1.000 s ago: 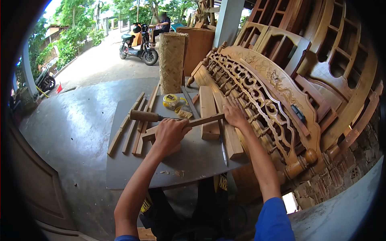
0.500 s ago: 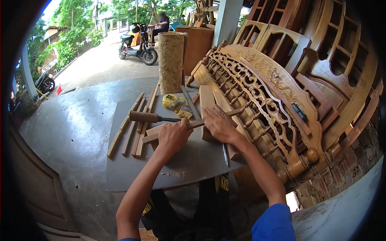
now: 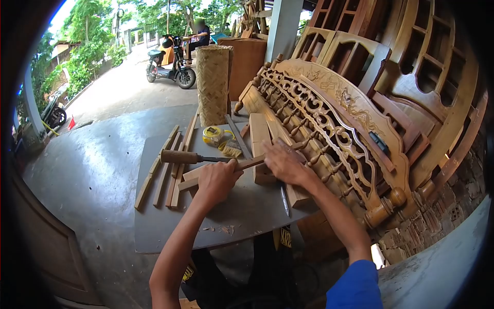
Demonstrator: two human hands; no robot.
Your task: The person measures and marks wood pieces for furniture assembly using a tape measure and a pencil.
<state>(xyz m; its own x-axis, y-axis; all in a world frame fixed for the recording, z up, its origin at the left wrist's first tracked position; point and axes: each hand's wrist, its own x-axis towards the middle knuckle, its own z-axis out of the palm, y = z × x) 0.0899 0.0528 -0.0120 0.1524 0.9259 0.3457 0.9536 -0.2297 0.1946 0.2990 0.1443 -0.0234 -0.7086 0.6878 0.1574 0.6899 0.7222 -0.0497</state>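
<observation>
My left hand (image 3: 218, 180) is closed around a narrow wooden strip (image 3: 251, 162) and the metal shank of a chisel, whose wooden handle (image 3: 179, 156) sticks out to the left. The strip slants up to the right, over the wooden blocks. On its upper part rests my right hand (image 3: 284, 162), fingers outstretched and a little blurred. Beneath that hand lie thick wooden blocks (image 3: 259, 135). A silver pen-like tool (image 3: 284, 201) lies nearer me on the table. The chisel's tip is hidden by my left hand.
Several thin wooden sticks (image 3: 160, 166) lie left on the grey table (image 3: 226, 211). A yellow tape measure (image 3: 211, 135) and a metal bar (image 3: 237, 136) lie toward the back. Carved wooden panels (image 3: 329, 98) lean at the right. A person (image 3: 201, 36) sits far off behind a scooter (image 3: 172, 67).
My right hand has shifted slightly along the strip and its fingers are now blurred. My left hand keeps its hold on strip and chisel. The whole view has shifted slightly.
</observation>
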